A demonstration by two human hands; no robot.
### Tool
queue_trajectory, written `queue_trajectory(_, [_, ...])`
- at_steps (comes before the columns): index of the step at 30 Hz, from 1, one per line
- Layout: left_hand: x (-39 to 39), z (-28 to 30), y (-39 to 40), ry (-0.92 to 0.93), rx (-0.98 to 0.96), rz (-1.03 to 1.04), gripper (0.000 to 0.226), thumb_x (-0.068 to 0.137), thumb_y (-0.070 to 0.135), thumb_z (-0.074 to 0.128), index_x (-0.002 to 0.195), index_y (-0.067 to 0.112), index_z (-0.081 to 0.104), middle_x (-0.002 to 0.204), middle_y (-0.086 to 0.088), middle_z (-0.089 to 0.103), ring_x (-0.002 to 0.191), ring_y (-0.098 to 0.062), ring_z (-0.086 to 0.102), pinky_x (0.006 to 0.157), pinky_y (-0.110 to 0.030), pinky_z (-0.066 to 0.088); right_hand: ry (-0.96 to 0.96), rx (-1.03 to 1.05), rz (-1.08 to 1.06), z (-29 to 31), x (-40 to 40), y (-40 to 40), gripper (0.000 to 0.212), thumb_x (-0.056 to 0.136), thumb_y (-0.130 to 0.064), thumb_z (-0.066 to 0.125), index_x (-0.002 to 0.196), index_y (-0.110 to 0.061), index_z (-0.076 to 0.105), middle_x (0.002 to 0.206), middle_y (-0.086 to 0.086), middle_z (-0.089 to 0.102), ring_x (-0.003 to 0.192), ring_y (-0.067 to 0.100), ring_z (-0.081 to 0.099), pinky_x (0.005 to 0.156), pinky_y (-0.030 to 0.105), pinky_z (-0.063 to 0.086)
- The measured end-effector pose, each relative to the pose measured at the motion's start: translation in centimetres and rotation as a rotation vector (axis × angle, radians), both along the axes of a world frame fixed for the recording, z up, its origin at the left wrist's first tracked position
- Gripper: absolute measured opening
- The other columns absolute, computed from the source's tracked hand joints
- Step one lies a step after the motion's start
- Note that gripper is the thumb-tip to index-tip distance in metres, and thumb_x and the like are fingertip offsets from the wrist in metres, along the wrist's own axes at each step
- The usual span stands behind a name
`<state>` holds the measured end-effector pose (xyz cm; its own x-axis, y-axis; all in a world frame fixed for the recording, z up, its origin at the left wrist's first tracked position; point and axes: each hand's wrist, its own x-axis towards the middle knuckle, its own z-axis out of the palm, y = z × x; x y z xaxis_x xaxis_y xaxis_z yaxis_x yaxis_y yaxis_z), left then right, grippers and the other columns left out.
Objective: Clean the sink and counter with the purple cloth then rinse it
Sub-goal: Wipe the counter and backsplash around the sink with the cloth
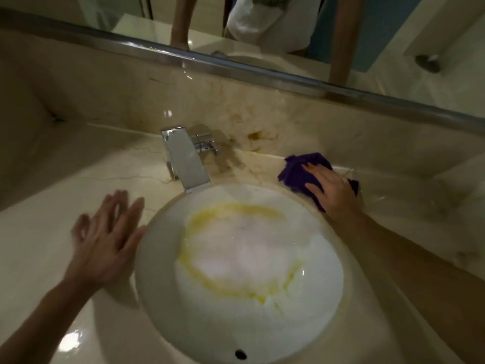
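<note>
- Counter-wiping step: right hand (332,189), fingers flat, presses the cloth (301,170) on the counter (78,166), right of frame centre.
- Left hand (105,240) spread, grasping nothing.
- Next, by my judgement: wipe the yellow-stained sink (328,298).

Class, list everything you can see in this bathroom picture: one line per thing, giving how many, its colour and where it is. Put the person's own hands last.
sink: one, white round basin with a yellow ring of stain inside, set into the counter, centre of view.
overflow hole: one, dark, in the near wall of the sink.
tap: one, shiny chrome, squared spout, behind the sink on the counter.
counter: one, beige marble, around the sink, with brownish marks behind the tap.
purple cloth: one, purple, bunched on the counter at the sink's far right.
mirror: one, metal lower edge, along the wall above the counter.
left hand: one, open, fingers spread, blurred, over the counter left of the sink.
right hand: one, flat, pressing on the purple cloth.
</note>
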<state>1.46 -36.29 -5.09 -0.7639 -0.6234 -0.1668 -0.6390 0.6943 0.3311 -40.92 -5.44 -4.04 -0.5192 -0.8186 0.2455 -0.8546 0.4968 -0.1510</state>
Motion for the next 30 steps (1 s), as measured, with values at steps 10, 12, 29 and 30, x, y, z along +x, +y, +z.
queue_trajectory(10, [-1.8,-0.4,0.1,-0.091,-0.002,-0.067,0.071,0.087,0.074,0.009,0.151,0.051,-0.011,0.164,0.010,-0.021,0.147,-0.005,-0.026,0.119,-0.051,-0.012,-0.012,0.008,-0.082,-1.6,9.4,-9.6,0.055,0.099,-0.059,0.034,0.143,-0.031,0.050,0.149,-0.006,0.051,0.140,0.014,0.044,0.105,0.042,0.042])
queue_trajectory(12, [-1.9,-0.3,-0.1,-0.091,0.015,-0.062,0.072,0.085,0.077,0.008,0.150,0.054,-0.013,0.163,0.012,-0.024,0.146,-0.004,-0.028,0.118,-0.048,-0.015,0.027,0.091,0.030,-1.5,9.7,-12.7,0.067,0.094,-0.069,0.036,0.150,-0.032,0.040,0.155,-0.006,0.042,0.145,0.013,0.036,0.113,0.041,0.032])
queue_trajectory(29, [-2.0,-0.5,-0.3,-0.099,0.023,-0.079,0.083,0.078,0.083,0.015,0.152,0.052,-0.007,0.165,0.006,-0.019,0.152,-0.016,-0.011,0.117,-0.049,-0.011,-0.074,0.253,-0.654,-0.7,8.2,-2.6,0.104,0.089,-0.079,0.020,0.153,0.003,0.023,0.158,0.029,0.024,0.147,0.041,0.025,0.121,0.050,0.022])
queue_trajectory(30, [-1.9,-0.7,-0.4,-0.097,0.018,-0.078,0.083,0.078,0.083,0.014,0.152,0.052,-0.007,0.165,0.006,-0.018,0.153,-0.018,-0.009,0.117,-0.049,-0.010,-0.072,0.257,-0.656,-0.7,7.8,-3.1,0.105,0.088,-0.080,0.022,0.152,0.003,0.024,0.156,0.031,0.026,0.146,0.043,0.026,0.120,0.051,0.022])
